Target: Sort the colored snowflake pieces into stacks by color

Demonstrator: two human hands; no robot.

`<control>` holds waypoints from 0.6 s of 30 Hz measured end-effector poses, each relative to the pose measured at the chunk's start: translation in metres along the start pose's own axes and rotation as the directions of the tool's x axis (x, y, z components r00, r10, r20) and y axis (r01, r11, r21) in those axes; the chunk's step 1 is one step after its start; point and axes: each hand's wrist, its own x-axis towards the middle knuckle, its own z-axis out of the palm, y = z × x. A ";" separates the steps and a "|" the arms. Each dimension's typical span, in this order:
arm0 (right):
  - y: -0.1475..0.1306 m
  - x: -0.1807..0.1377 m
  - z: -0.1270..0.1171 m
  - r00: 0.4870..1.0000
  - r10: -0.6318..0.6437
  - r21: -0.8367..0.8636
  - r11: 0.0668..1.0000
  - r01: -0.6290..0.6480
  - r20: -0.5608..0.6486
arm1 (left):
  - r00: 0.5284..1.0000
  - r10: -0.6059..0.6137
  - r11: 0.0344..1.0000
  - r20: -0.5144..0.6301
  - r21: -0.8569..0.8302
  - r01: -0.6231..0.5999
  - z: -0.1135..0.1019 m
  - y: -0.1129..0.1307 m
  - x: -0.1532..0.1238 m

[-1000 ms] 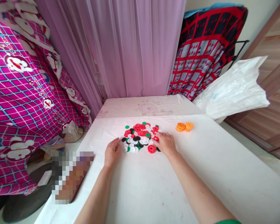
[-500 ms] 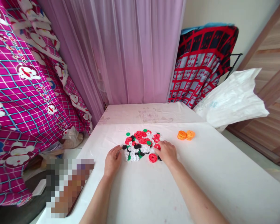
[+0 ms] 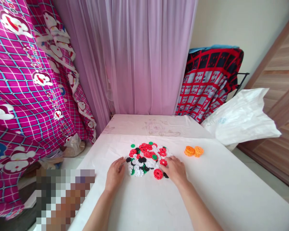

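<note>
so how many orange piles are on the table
2: the left orange pile, past the right hand, and the right orange pile beside it. Lower layers are partly hidden.

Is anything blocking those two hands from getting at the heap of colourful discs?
Nothing visible does. The left hand is beside the left edge of the heap, near a black disc, and the right hand is at its right edge. The orange discs lie off to the right, not in between.
</note>
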 end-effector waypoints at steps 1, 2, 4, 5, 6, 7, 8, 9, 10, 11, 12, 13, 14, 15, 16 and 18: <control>0.001 0.001 0.000 1.000 -0.003 0.004 1.000 0.003 0.008 | 1.000 0.000 1.000 0.001 0.001 0.000 0.000 -0.001 0.000; 0.001 0.002 0.000 1.000 -0.003 0.006 1.000 0.003 0.015 | 1.000 -0.002 1.000 0.001 0.004 0.002 0.001 -0.001 0.000; 0.001 0.004 -0.001 0.999 0.001 0.001 1.000 -0.001 0.032 | 1.000 -0.004 1.000 -0.001 0.011 0.004 0.000 -0.001 0.000; 0.000 0.005 -0.002 0.999 0.006 -0.004 1.000 -0.005 0.043 | 1.000 -0.005 1.000 0.000 0.015 0.005 0.000 -0.001 0.000; -0.001 0.006 -0.003 0.998 0.010 -0.009 1.000 -0.009 0.057 | 1.000 -0.006 1.000 0.000 0.018 0.006 0.000 0.000 0.000; -0.002 0.007 -0.005 0.997 0.013 -0.014 1.000 -0.012 0.072 | 1.000 -0.007 1.000 0.000 0.020 0.007 -0.001 0.000 0.000; -0.003 0.008 -0.006 0.996 0.015 -0.018 1.000 -0.013 0.084 | 1.000 -0.009 1.000 0.000 0.021 0.009 -0.001 0.001 0.001; -0.004 0.009 -0.007 0.996 0.016 -0.021 1.000 -0.014 0.091 | 1.000 -0.010 1.000 0.003 0.022 0.010 -0.001 0.001 0.001; -0.005 0.009 -0.008 0.995 0.017 -0.024 1.000 -0.015 0.094 | 1.000 -0.012 1.000 0.005 0.023 0.012 -0.002 0.002 0.001; -0.006 0.010 -0.009 0.995 0.021 -0.025 1.000 -0.019 0.094 | 1.000 -0.013 1.000 0.005 0.024 0.013 -0.002 0.002 0.001; -0.006 0.010 -0.009 0.996 0.028 -0.023 0.999 -0.026 0.090 | 1.000 -0.014 1.000 0.006 0.024 0.013 -0.002 0.002 0.001; -0.006 0.010 -0.008 0.996 0.035 -0.017 0.999 -0.033 0.081 | 1.000 -0.013 1.000 0.006 0.024 0.013 -0.002 0.002 0.001; -0.006 0.010 -0.008 0.997 0.038 -0.008 0.999 -0.038 0.068 | 1.000 -0.012 1.000 0.005 0.023 0.012 -0.002 0.002 0.001; -0.006 0.009 -0.007 0.998 0.038 0.000 0.999 -0.038 0.051 | 1.000 -0.011 1.000 0.006 0.023 0.011 -0.002 0.002 0.001; -0.006 0.009 -0.005 0.999 0.034 0.005 0.999 -0.034 0.030 | 1.000 -0.010 1.000 0.007 0.024 0.009 -0.002 0.002 0.001; -0.004 0.007 -0.001 1.000 0.018 0.005 1.000 -0.017 -0.019 | 1.000 -0.003 1.000 0.009 0.022 0.003 -0.001 0.001 0.001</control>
